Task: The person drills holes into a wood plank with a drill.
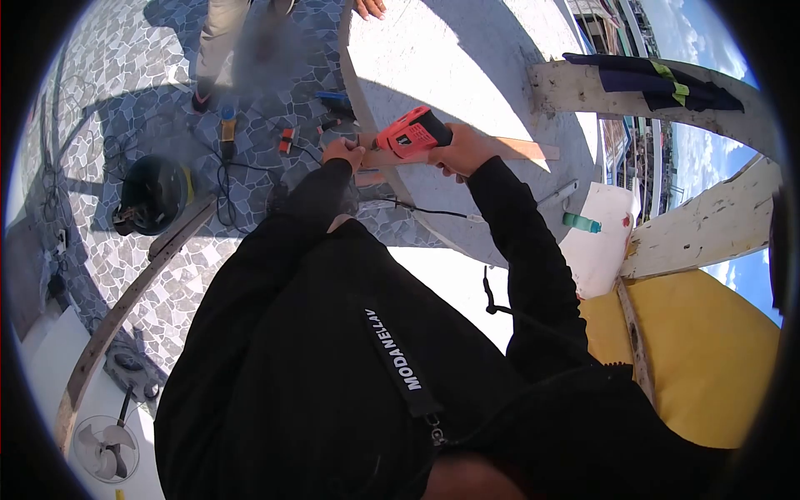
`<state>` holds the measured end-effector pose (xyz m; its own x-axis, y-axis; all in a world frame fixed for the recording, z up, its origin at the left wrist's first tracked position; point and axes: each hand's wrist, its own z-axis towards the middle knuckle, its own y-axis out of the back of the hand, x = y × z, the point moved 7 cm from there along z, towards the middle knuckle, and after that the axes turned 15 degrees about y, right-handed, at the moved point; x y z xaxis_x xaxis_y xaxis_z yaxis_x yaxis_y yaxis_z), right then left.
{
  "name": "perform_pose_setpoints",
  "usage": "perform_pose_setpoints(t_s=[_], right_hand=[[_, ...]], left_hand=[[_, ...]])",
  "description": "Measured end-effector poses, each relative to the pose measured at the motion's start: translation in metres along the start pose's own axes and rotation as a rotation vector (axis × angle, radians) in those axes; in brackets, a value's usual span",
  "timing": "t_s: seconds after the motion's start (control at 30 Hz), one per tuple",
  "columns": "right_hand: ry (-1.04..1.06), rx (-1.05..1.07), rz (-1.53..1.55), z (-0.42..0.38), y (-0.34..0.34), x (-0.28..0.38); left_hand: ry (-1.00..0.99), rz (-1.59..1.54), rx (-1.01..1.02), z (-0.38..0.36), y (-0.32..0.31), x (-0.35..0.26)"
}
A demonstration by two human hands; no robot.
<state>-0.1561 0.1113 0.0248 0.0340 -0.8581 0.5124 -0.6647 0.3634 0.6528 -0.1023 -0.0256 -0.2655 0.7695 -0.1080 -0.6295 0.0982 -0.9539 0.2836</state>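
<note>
My right hand (465,152) is wrapped round the grip of a red and black power drill (408,135). The drill points left, its nose close to my left hand (343,152). The fingers of that hand are pinched together by the end of a wooden strip (521,149); whatever is between them is too small to make out. Beneath the drill, the strip lies across a pale round-edged tabletop (450,200). A second wood end (369,177) juts out at the table's edge. Below my right hand runs a black cord (425,209).
Another person's hand (370,8) rests at the table's far edge, and a person's leg (218,42) stands beyond. On the tiled floor are a black bucket (154,196), a yellow tool (227,129) and cords. A green bottle (581,222) lies right; a fan (107,448) sits lower left.
</note>
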Motion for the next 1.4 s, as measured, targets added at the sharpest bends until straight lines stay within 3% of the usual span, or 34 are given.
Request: perform_pose_setpoints(t_s=[0.1,0.33,0.53,0.67,0.77,0.87,1.1,1.4], right_hand=[[-0.009,0.070,-0.025,0.019,0.004,0.004],[-0.003,0.128,-0.100,0.033,0.001,0.008],[-0.021,0.010,0.012,-0.016,0.000,0.000],[0.041,-0.068,0.089,-0.039,-0.021,-0.041],[0.298,-0.297,-0.045,-0.057,-0.030,-0.052],[0.336,-0.380,-0.065,-0.075,-0.041,-0.047],[0.256,-0.388,0.000,-0.083,-0.058,-0.052],[0.318,-0.322,-0.106,-0.066,-0.036,-0.031]], left_hand=[[-0.116,0.008,-0.097,0.000,0.002,-0.003],[-0.074,-0.044,-0.073,0.000,0.004,-0.003],[0.001,0.029,-0.044,0.007,0.001,0.001],[-0.003,-0.017,-0.034,0.005,0.000,0.000],[-0.003,-0.037,-0.048,0.013,-0.003,0.005],[0.027,-0.033,-0.024,0.015,-0.007,0.009],[-0.004,0.006,-0.042,0.001,0.005,-0.003],[-0.028,-0.028,-0.045,0.001,0.006,-0.002]])
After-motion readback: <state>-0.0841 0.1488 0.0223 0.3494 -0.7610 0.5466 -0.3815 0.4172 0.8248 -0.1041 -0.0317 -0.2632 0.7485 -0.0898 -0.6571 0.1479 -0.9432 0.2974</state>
